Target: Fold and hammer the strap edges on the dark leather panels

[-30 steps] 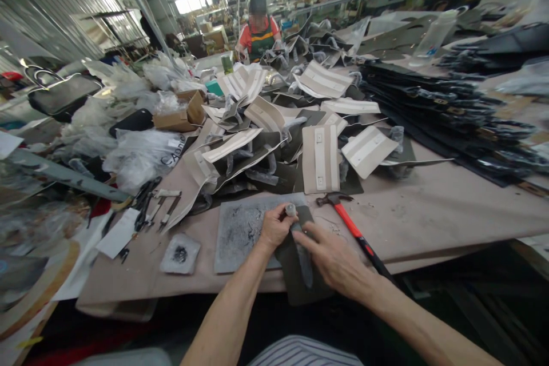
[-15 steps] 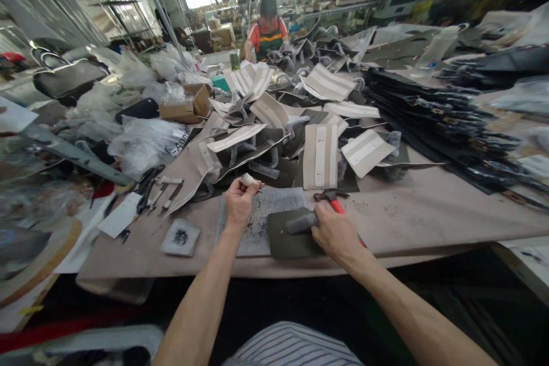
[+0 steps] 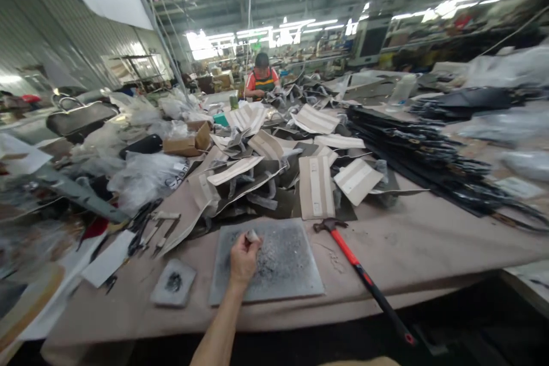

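A: What did we have in hand?

B: Item, one small pale piece (image 3: 253, 235), pinched in our left hand (image 3: 243, 261) over the grey slab (image 3: 295, 274), by the near edge of the worktop (image 3: 412, 240). Its lower end was hidden. Our right hand was out of view; whether it held anything, we could not tell.

A: Why such a grip?

B: Fingertips only, we judged, for fine control of so short a piece. The slab, marked and strewn with dark bits, seemed a firm backing that spared the worktop's covering.

A: And beside it?

B: Item, one claw hammer (image 3: 352, 261), red and black, right of the slab. Its head pointed to the far edge and its handle ran past the near edge, probably for easy picking up, though a sleeve might have caught it. Item, one small grey pad (image 3: 160, 293) left of the slab, bearing dark bits, presumably grouped to prevent scattering.

A: Obstructions?

B: Item, one heap of beige-and-dark panels (image 3: 316, 186), close behind the slab, which limited forward reach. Item, metal hand tools (image 3: 165, 230) and white paper (image 3: 107, 258), towards the near left corner. Item, black strapped pieces (image 3: 412, 154), stacked towards the right edge. Item, one co-worker (image 3: 261, 79), beyond the heap.
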Demonstrator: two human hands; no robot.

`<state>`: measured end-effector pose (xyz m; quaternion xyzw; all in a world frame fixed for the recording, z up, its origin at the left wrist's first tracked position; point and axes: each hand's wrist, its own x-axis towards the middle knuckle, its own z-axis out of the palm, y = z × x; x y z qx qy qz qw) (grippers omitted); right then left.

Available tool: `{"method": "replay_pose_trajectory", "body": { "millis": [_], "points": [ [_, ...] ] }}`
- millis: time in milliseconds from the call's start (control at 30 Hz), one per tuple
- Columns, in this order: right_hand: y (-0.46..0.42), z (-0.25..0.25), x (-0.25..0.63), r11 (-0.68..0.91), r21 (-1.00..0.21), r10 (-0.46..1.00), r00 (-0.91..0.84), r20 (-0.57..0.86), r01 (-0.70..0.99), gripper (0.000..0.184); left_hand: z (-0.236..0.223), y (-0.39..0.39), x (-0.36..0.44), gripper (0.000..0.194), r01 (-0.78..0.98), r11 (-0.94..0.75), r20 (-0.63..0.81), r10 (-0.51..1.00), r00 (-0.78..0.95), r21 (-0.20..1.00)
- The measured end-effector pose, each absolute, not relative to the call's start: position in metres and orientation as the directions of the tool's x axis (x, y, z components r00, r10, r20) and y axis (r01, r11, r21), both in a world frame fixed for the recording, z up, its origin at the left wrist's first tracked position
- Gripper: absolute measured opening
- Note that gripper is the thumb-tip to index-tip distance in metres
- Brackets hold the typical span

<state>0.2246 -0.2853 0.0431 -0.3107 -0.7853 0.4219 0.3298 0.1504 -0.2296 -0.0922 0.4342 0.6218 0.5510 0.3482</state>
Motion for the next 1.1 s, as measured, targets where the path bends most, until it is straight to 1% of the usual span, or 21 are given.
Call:
{"method": "replay_pose_trajectory", "body": {
  "millis": [33,100,133,167,233,267,367,433,500,567,633,667,800,833,867,900,933,967,1000,1033,1100],
  "points": [
    [-0.283,0.04,0.226,0.478,-0.848,0.759,-0.593,0.267,0.229,0.037,-0.094,-0.229,0.149,0.015,0.171,0.013,0.053,0.924,-0.38,0.985],
    [-0.267,0.031,0.24,0.537,-0.789,0.761,-0.574,0.301,0.298,0.03,-0.096,-0.229,0.147,0.016,0.224,0.063,0.033,0.915,-0.402,0.973],
    [-0.253,0.025,0.254,0.546,-0.752,0.78,-0.55,0.298,0.368,0.028,-0.097,-0.228,0.147,0.019,0.243,0.086,0.021,0.913,-0.408,0.966],
    [-0.236,0.019,0.273,0.532,-0.7,0.818,-0.503,0.28,0.476,0.028,-0.098,-0.228,0.146,0.021,0.251,0.097,0.014,0.913,-0.409,0.963],
    [-0.196,0.007,0.322,0.402,-0.56,0.915,-0.329,0.232,0.724,0.03,-0.102,-0.228,0.144,0.017,0.233,0.074,0.024,0.92,-0.392,0.97],
    [-0.174,0.001,0.351,0.275,-0.452,0.957,-0.196,0.214,0.848,0.032,-0.105,-0.227,0.143,0.018,0.215,0.052,0.034,0.926,-0.376,0.975],
    [-0.122,-0.012,0.433,0.012,-0.33,0.976,0.061,0.209,0.944,0.04,-0.116,-0.224,0.138,0.034,0.2,0.041,0.034,0.934,-0.357,0.979],
    [-0.102,-0.02,0.468,-0.078,-0.275,0.967,0.14,0.215,0.958,0.047,-0.121,-0.222,0.137,0.037,0.209,0.06,0.016,0.938,-0.347,0.976],
    [-0.091,-0.026,0.485,-0.1,-0.247,0.962,0.157,0.224,0.964,0.045,-0.121,-0.221,0.136,0.038,0.219,0.072,0.009,0.938,-0.347,0.973],
    [-0.085,-0.029,0.49,-0.088,-0.249,0.96,0.149,0.238,0.964,0.032,-0.119,-0.221,0.137,0.038,0.229,0.072,0.014,0.936,-0.352,0.971],
    [-0.079,-0.025,0.492,-0.075,-0.282,0.953,0.152,0.264,0.956,0.019,-0.114,-0.223,0.139,0.039,0.237,0.064,0.024,0.935,-0.353,0.969],
    [-0.076,-0.02,0.494,-0.073,-0.307,0.945,0.164,0.282,0.949,0.019,-0.112,-0.223,0.14,0.039,0.236,0.059,0.029,0.935,-0.354,0.97],
    [-0.08,0.014,0.507,-0.113,-0.425,0.88,0.289,0.376,0.898,0.036,-0.107,-0.224,0.143,0.041,0.206,0.065,0.016,0.929,-0.369,0.976],
    [-0.088,0.022,0.508,-0.122,-0.473,0.857,0.334,0.394,0.872,0.04,-0.106,-0.224,0.143,0.042,0.194,0.069,0.009,0.928,-0.373,0.979],
    [-0.1,0.028,0.507,-0.112,-0.571,0.829,0.393,0.397,0.813,0.042,-0.106,-0.224,0.143,0.041,0.183,0.071,0.003,0.927,-0.375,0.981],
    [-0.115,0.032,0.502,-0.077,-0.718,0.804,0.469,0.365,0.692,0.042,-0.106,-0.224,0.143,0.041,0.172,0.07,-0.001,0.927,-0.375,0.983],
    [-0.134,0.032,0.494,-0.025,-0.864,0.79,0.54,0.291,0.502,0.041,-0.107,-0.224,0.143,0.039,0.162,0.067,-0.001,0.928,-0.374,0.985],
    [-0.156,0.029,0.482,0.029,-0.965,0.788,0.588,0.182,0.26,0.039,-0.107,-0.224,0.144,0.037,0.153,0.06,0.002,0.928,-0.373,0.986],
    [-0.179,0.022,0.469,0.054,-0.998,0.803,0.593,0.06,0.027,0.039,-0.107,-0.224,0.144,0.035,0.142,0.048,0.008,0.928,-0.372,0.989],
    [-0.203,0.012,0.454,0.035,-0.993,0.823,0.567,-0.037,-0.114,0.038,-0.108,-0.225,0.144,0.032,0.127,0.035,0.015,0.928,-0.372,0.991],
    [-0.252,-0.012,0.423,-0.077,-0.959,0.847,0.49,-0.208,-0.273,0.037,-0.109,-0.226,0.145,0.029,0.081,0.006,0.025,0.924,-0.382,0.997]
  ]
}}
